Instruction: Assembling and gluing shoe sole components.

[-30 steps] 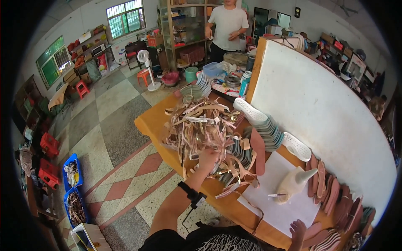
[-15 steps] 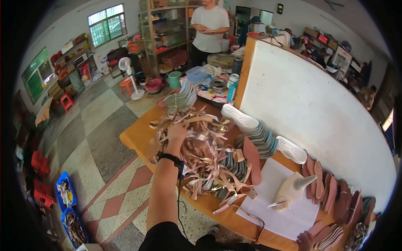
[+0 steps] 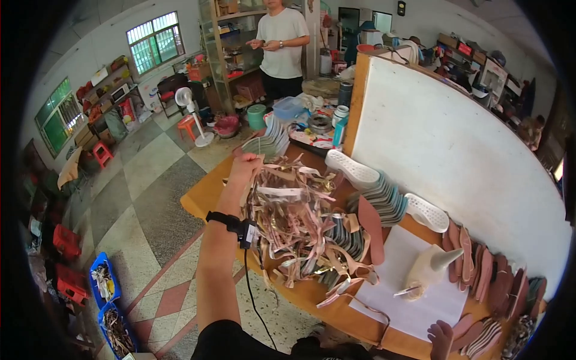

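Observation:
My left hand (image 3: 245, 166) is closed at the far left edge of a heap of sandal straps (image 3: 294, 222). Pinkish-tan strips hang below its fingers, some blurred. The heap is tangled, in pink, beige and gold. At the lower right my right hand (image 3: 441, 337) shows in part, fingers apart, beside a few brown and striped soles (image 3: 485, 336). On a white sheet (image 3: 375, 294) stands a cream bottle with a grey cone nozzle (image 3: 429, 270). A reddish-brown insole (image 3: 371, 231) lies between heap and sheet.
Stacked grey-green soles (image 3: 384, 201) and white soles (image 3: 427, 212) line the white partition (image 3: 444, 138). More insoles (image 3: 486, 276) lean at the right. Behind the orange-brown table (image 3: 201, 195) stand a fan (image 3: 191, 111) and a person (image 3: 282, 45). Blue bins (image 3: 105, 279) sit on the floor.
My left hand has moved from over the heap to its far left edge, drawing strips along. The standing person's hands have parted. The whole view has shifted slightly.

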A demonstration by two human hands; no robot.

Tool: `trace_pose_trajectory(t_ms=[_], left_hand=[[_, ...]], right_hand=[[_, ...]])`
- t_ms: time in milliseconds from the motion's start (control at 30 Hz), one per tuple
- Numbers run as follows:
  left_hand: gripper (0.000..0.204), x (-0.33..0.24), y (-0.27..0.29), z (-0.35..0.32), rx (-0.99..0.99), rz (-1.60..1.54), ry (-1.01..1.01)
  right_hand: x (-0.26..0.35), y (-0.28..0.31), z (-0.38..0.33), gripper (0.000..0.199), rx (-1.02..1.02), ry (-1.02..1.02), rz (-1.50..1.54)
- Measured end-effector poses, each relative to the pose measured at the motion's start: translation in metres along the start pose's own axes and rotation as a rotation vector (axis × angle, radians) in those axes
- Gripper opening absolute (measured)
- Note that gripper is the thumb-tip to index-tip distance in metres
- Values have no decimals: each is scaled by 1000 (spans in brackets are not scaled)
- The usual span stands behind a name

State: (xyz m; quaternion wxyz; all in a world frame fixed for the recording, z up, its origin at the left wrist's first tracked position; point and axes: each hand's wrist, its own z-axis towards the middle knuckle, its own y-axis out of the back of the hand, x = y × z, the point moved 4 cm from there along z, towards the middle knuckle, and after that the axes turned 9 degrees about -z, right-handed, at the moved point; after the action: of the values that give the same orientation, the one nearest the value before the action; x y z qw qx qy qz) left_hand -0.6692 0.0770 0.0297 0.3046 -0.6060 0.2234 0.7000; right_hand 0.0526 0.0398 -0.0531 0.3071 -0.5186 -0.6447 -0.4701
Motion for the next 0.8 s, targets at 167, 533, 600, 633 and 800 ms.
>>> trace_pose_trajectory(t_ms=[167,533,600,633,800], left_hand=[[7,-20,29,5,12,-142,67],[12,-61,16,3,114,-489,37],[12,-61,1,-4,127,-527,29],[13,-55,-5,-8,103,-489,36],[13,-27,-20,-21,-43,-289,1]], right_hand=[[4,-24,5,38,72,36,-102],[22,-40,-6,31,-2,-2,-48],[29,-49,-5,31,11,9,-56],[32,-53,-5,31,23,24,-66],[37,-70,-2,31,95,63,-60]])
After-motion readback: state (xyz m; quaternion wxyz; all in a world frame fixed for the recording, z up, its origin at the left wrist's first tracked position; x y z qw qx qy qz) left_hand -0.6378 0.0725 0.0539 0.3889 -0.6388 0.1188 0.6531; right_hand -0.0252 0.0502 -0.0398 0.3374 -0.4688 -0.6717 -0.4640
